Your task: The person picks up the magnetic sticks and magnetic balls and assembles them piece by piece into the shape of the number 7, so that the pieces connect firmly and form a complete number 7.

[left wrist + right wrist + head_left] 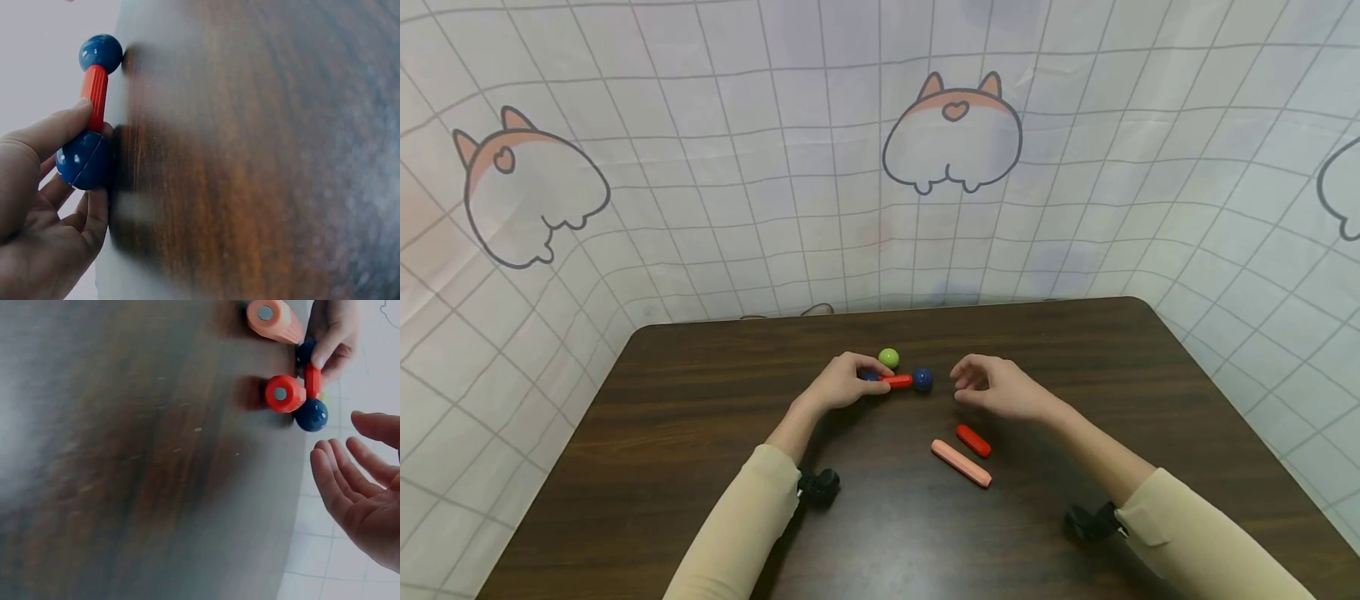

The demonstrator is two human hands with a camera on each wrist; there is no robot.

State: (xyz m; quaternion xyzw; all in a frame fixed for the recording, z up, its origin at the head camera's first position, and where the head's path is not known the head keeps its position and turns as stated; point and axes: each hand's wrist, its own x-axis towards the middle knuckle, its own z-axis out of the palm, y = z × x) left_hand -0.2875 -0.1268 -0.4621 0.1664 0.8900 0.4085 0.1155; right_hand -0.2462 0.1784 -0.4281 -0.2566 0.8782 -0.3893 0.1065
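Along the far edge of a dark wood-grain table (685, 400) hangs a white cloth (775, 192) with grey grid lines and cartoon animals, running on past the left and right edges; a thin dark cord (818, 307) loops up at that far edge. Both far corners are rounded. Toward the far edge, about midway between the sides, a red rod (900, 382) joins two blue balls (922, 380). The left hand (844, 382) grips this joined piece at its left end, thumb on the rod. A green ball (889, 358) sits just beyond, nearer the far edge. The right hand (1003, 389) is near the other end, on the right-edge side, fingers loosely curved and holding nothing. Farther from the far edge, right of the middle, a peach rod (961, 463) and a loose red rod (973, 441) lie slanted, close but apart
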